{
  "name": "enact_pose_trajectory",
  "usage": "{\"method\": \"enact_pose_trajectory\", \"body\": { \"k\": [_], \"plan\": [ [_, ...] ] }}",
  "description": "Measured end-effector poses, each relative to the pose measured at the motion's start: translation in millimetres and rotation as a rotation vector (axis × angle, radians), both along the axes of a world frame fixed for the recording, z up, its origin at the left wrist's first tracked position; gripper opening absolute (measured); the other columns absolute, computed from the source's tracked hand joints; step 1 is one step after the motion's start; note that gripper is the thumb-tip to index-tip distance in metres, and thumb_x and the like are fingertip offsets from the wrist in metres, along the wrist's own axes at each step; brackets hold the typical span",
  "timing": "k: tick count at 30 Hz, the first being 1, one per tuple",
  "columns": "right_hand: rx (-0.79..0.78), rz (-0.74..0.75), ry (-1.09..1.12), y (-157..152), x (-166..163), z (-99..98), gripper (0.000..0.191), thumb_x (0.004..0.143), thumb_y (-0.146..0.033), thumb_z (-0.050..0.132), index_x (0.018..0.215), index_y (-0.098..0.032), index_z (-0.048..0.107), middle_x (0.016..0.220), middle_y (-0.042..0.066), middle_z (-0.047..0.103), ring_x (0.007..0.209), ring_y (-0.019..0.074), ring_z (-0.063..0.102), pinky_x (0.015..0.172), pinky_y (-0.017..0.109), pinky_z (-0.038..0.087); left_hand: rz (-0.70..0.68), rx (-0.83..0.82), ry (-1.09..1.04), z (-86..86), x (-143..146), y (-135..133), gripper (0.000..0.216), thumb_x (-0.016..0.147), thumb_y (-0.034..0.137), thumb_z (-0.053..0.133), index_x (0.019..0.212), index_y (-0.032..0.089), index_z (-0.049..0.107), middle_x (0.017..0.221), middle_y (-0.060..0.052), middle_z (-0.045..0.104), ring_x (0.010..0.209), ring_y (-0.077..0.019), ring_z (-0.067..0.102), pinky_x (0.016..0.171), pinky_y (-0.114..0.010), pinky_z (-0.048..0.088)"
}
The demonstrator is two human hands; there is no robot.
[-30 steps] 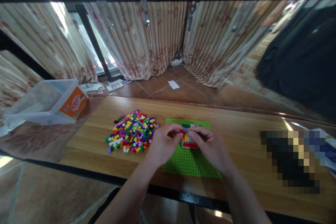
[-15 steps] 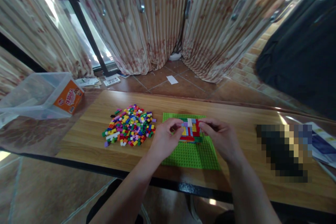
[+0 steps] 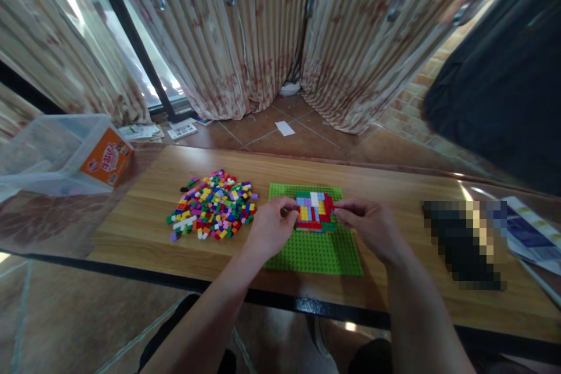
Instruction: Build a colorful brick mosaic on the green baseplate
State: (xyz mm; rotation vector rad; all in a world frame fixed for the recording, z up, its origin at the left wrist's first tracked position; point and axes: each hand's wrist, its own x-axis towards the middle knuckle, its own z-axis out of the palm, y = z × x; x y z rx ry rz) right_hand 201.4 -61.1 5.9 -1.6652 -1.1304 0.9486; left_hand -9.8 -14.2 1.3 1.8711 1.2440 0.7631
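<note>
A flat build of toy bricks (image 3: 313, 212), patterned in red, yellow, white, lavender, blue and green, sits over the upper part of a bright green studded baseplate (image 3: 313, 257). My left hand (image 3: 272, 227) has its thumb and forefinger closed at the left edge of the build. At the opposite edge, beside the red bricks, the thumb and fingers of my right hand (image 3: 367, 223) are pinched together. The fingertips hide small parts of both edges. Whether the build is pressed onto the plate or lifted slightly, I cannot tell.
Left of the baseplate lies a heap of loose coloured bricks (image 3: 214, 204) on the wooden table (image 3: 140, 204). A clear plastic bin (image 3: 56, 158) with an orange label stands beyond the table's left end. At the right are a blurred-out dark object (image 3: 460, 251) and some papers (image 3: 532, 234).
My fingers have shifted outward to the build's left and right edges, so more of its top shows. The whole view has moved slightly. The brick heap looks the same.
</note>
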Motion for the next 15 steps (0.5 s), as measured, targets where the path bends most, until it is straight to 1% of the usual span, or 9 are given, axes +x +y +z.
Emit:
{"method": "enact_pose_trajectory", "body": {
  "k": [3,8,12,15],
  "plan": [
    [0.031,-0.012,-0.002,1.6,-0.3,-2.3,0.028,0.064,-0.042,0.076,0.078,-0.018,0.076,0.072,0.005,0.074,0.064,0.0163,0.063,0.059,0.028,0.049,-0.014,-0.004,0.015,0.0,-0.5,0.3,0.016,0.084,0.014,0.059,0.093,0.016,0.071,0.094,-0.006,0.075,0.084,-0.0177,0.068,0.081,-0.032,0.054],
    [0.066,-0.049,0.020,4.7,-3.0,-3.3,0.026,0.059,-0.040,0.079,0.074,-0.020,0.076,0.076,0.005,0.076,0.071,0.0200,0.068,0.069,0.033,0.054,-0.032,-0.007,0.030,-0.1,-1.4,-0.1,0.016,0.084,0.013,0.058,0.094,0.016,0.071,0.093,-0.006,0.075,0.082,-0.0173,0.068,0.079,-0.031,0.054],
    [0.072,-0.040,0.043,4.6,-3.6,-2.7,0.027,0.058,-0.039,0.081,0.075,-0.019,0.076,0.078,0.006,0.076,0.072,0.0200,0.069,0.071,0.034,0.055,-0.035,-0.011,0.025,-1.0,-1.6,-0.4,0.018,0.085,0.013,0.057,0.095,0.016,0.071,0.093,-0.005,0.075,0.082,-0.0171,0.068,0.077,-0.030,0.053],
    [0.061,-0.029,0.043,3.0,-1.4,-2.7,0.026,0.061,-0.038,0.080,0.078,-0.019,0.076,0.079,0.006,0.076,0.072,0.0182,0.067,0.069,0.032,0.054,-0.030,-0.006,0.025,-2.0,-1.4,-0.4,0.018,0.085,0.014,0.057,0.096,0.016,0.071,0.093,-0.005,0.075,0.082,-0.0174,0.067,0.076,-0.030,0.053]
  ]
}}
